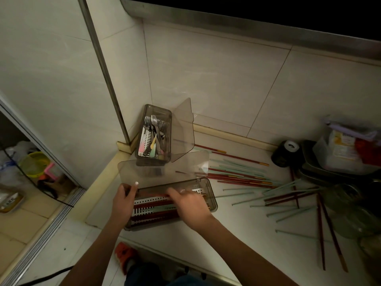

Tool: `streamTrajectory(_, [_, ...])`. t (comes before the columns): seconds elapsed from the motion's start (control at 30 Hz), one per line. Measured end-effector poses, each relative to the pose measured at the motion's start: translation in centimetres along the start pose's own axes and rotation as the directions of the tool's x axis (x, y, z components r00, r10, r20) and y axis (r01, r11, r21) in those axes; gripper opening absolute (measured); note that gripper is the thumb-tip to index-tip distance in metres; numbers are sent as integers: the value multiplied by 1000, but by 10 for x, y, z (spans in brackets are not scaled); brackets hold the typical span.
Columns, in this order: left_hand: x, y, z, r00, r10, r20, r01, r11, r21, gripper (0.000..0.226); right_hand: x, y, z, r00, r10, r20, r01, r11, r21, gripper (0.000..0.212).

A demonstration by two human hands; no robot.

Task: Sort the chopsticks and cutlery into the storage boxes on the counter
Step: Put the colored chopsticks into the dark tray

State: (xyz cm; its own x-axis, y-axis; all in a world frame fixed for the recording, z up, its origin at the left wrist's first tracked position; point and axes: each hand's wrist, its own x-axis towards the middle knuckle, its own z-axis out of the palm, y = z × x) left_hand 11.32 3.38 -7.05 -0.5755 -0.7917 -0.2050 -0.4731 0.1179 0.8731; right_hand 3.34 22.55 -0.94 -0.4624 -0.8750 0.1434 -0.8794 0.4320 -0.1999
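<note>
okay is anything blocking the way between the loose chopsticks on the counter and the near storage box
Nothing visible does. The near storage box has its lid raised, and bare counter separates it from the loose chopsticks.

Both hands reach forward — left (123,200), right (188,204) — fingers curled.

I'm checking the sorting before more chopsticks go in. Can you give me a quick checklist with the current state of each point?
1. Near box lid open: ok.
2. Far box holds cutlery, lid open: ok.
3. Left hand steadies the near box's end: ok.
4. Right hand free to pick: cannot tell, fingers are inside the box.
5. Loose chopsticks all sorted: not ok, many lie on the counter.
</note>
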Motion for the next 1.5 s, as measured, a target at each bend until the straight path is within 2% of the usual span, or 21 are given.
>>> streamTrajectory(0.1, [-1, 1, -1, 1000, 5, 9, -5, 1000, 3, 36, 5, 6, 14, 924, 165, 345, -184, 983, 23, 35])
streamTrajectory(0.17, [-1, 2, 0, 1000, 17, 3, -17, 1000, 6, 35, 5, 10, 20, 900, 206, 384, -274, 953, 130, 34])
streamTrajectory(0.27, [-2, 3, -1, 1000, 25, 4, -25, 1000, 12, 34, 1, 26, 21, 924, 239, 299, -322, 907, 271, 31])
streamTrajectory(0.33, [-2, 2, -1, 1000, 28, 8, -28, 1000, 11, 35, -9, 44, 17, 946, 313, 90, -324, 881, 344, 27])
streamTrajectory(0.4, [-2, 2, -1, 1000, 22, 10, -22, 1000, 3, 35, -22, 67, 13, 882, 455, -120, -373, 832, 411, 24])
streamTrajectory(0.43, [-2, 2, -1, 1000, 20, 10, -20, 1000, 1, 35, -29, 80, 11, 832, 528, -172, -426, 805, 412, 24])
streamTrajectory(0.5, [-3, 3, -1, 1000, 28, 10, -28, 1000, 5, 34, -41, 107, 8, 742, 650, -164, -583, 747, 319, 33])
streamTrajectory(0.57, [-4, 5, -1, 999, 30, 14, -30, 1000, 5, 32, -53, 130, 10, 696, 717, -43, -705, 693, 149, 46])
streamTrajectory(0.63, [-4, 5, -1, 999, 28, 19, -28, 1000, 1, 30, -65, 148, 15, 699, 711, 77, -714, 700, 17, 53])
streamTrajectory(0.73, [-4, 6, -1, 1000, 17, 23, -17, 1000, -3, 30, -75, 164, 24, 747, 639, 183, -640, 766, -64, 51])
streamTrajectory(0.87, [-4, 4, -1, 1000, 11, 27, -11, 1000, -6, 31, -71, 169, 25, 789, 600, 135, -588, 800, -120, 34])
streamTrajectory(0.97, [-3, 2, -1, 1000, 11, 20, -11, 1000, -2, 32, -67, 171, 23, 779, 603, 173, -586, 798, -142, 22])
streamTrajectory(1.17, [-2, 1, -1, 1000, 23, 16, -23, 1000, -7, 31, -61, 177, 19, 779, 551, 299, -501, 834, -231, 31])
streamTrajectory(1.27, [-2, 2, 0, 999, 27, 22, -27, 1000, 7, 31, -59, 177, 20, 809, 494, 318, -415, 864, -284, 31])
streamTrajectory(1.37, [-1, 2, 0, 1000, 19, 21, -20, 1000, 9, 32, -59, 175, 17, 836, 486, 253, -444, 872, -208, 24])
streamTrajectory(1.5, [0, 1, 0, 1000, 8, 26, -8, 1000, 3, 33, -56, 159, 4, 882, 464, 75, -468, 882, 47, 14])
